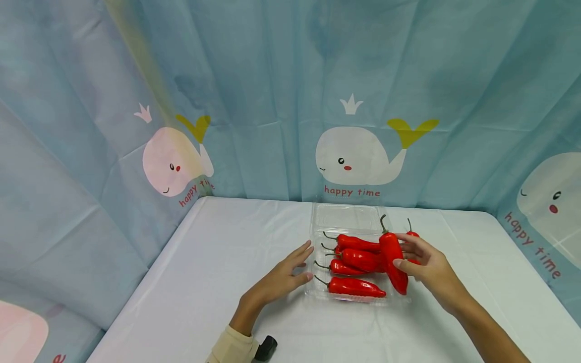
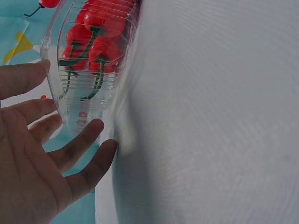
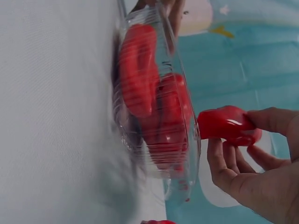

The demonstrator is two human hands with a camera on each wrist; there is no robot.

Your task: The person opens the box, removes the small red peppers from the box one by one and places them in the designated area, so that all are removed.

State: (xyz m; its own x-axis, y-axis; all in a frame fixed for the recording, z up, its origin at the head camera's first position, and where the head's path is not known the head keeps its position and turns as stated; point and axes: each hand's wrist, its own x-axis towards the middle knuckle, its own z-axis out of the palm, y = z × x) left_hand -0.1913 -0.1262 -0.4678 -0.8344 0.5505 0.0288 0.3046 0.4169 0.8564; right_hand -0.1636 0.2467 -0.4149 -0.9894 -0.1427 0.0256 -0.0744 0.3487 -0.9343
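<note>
- Red chili pepper (image 1: 393, 261) sits pinched in my right hand (image 1: 428, 267), thumb and fingertips curled round its body, stem pointing away from me, held across the right end of the clear plastic tray (image 1: 317, 241).
- From the right wrist view, the same pepper (image 3: 226, 125) is just outside the tray's rim (image 3: 192, 140), above the peppers already inside.
- Four more red peppers (image 1: 356, 272) lie side by side in the tray, stems toward my left.
- My left hand (image 1: 283, 277) has a released grip: fingers straight and spread, fingertips (image 2: 96, 128) touching the tray's left wall (image 2: 60, 100).
- Another pepper (image 1: 412, 235) lies on the worktop (image 1: 218, 262) just behind my right hand.
- The tray's lid (image 1: 346, 218) lies open behind the tray.
- A whale-print curtain (image 1: 354, 151) hangs behind the worktop.
</note>
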